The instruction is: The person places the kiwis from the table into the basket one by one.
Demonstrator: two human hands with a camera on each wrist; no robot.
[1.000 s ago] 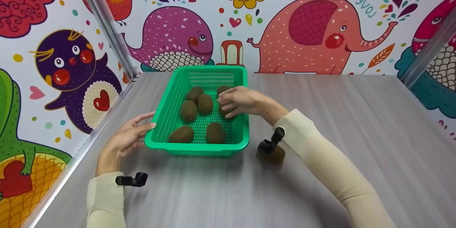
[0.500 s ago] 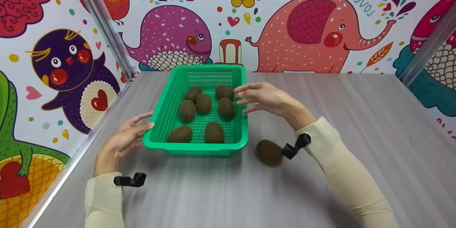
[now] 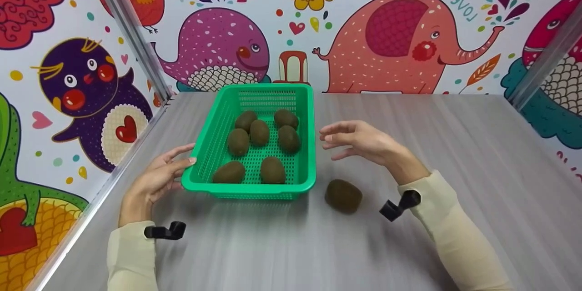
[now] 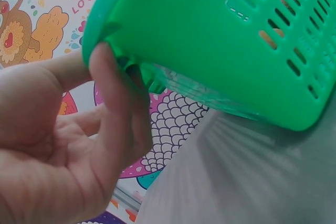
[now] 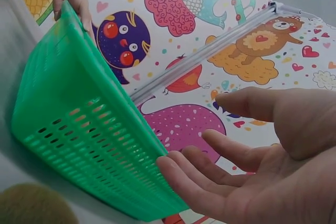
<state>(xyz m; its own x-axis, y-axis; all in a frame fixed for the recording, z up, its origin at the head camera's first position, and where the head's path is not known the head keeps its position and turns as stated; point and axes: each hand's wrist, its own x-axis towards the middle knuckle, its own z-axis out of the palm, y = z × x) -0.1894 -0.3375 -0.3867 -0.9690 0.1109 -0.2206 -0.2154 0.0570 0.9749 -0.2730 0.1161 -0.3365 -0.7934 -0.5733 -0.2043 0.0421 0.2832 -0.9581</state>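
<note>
In the head view, a green plastic basket (image 3: 248, 187) stands on the table with several brown kiwis (image 3: 259, 133) lying on its floor. My left hand (image 3: 157, 176) holds the basket's left rim near the front corner, thumb on the rim; the left wrist view shows fingers (image 4: 118, 85) bent beneath it. To the right of the basket, my right hand (image 3: 366, 143) hovers with loosely bent fingers and nothing in them. One kiwi (image 3: 343, 196) lies on the table just right of the basket's front corner, below and nearer than the right hand.
The grey wood-grain table (image 3: 254, 245) reaches back to a wall (image 3: 350, 32) printed with cartoon animals. A second printed panel with a metal edge strip (image 3: 68, 241) borders the table's left side. A metal post (image 3: 132, 32) rises at the back left corner.
My right hand has drawn back from inside the basket, moving right and nearer, leaving the kiwis there. My left hand and the basket stay in place. The loose kiwi is now fully uncovered.
</note>
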